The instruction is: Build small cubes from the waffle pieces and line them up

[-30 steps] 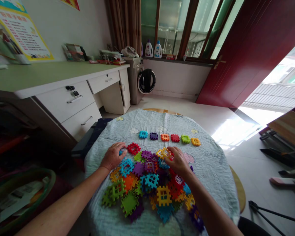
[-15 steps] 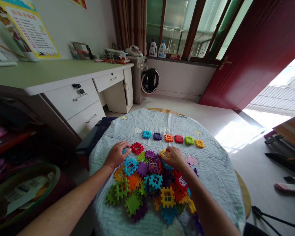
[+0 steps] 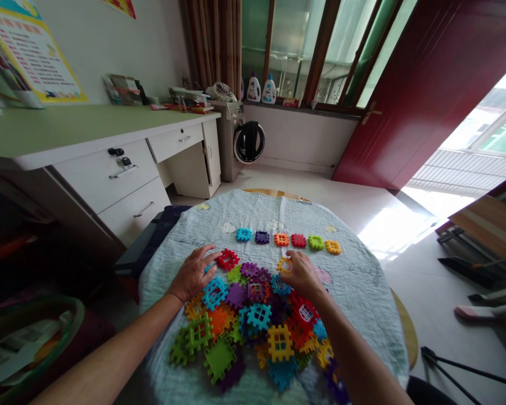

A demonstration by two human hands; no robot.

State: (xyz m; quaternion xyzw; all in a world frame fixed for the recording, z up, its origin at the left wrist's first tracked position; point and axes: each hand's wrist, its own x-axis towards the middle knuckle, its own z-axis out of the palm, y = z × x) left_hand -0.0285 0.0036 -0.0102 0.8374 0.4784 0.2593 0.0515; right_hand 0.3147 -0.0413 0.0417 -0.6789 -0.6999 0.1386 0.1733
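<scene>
A heap of colourful plastic interlocking tiles lies on the cloth-covered table. My left hand (image 3: 193,274) rests at the heap's upper left edge, fingers apart, over a partly hidden blue tile (image 3: 208,268). Just beyond its fingertips is a red frame-shaped tile (image 3: 227,260). At the heap's upper right, my right hand (image 3: 302,274) pinches a yellow window-pattern tile (image 3: 284,264). Between the hands lie a purple tile (image 3: 249,269) and a blue lattice tile (image 3: 280,284). Farther back runs a row of single tiles, from a blue one (image 3: 244,234) to a yellow one (image 3: 333,247).
The round table wears a pale blue cloth (image 3: 362,315). To the left are a white desk (image 3: 122,194) and a bin (image 3: 73,320). A washing machine (image 3: 227,146) with its door ajar stands behind, and a red door (image 3: 388,95) is at right.
The view has swung slightly right, so everything sits farther left. My left fingers have spread a little, showing more of the blue tile. The right hand keeps its pinch on the yellow tile.
</scene>
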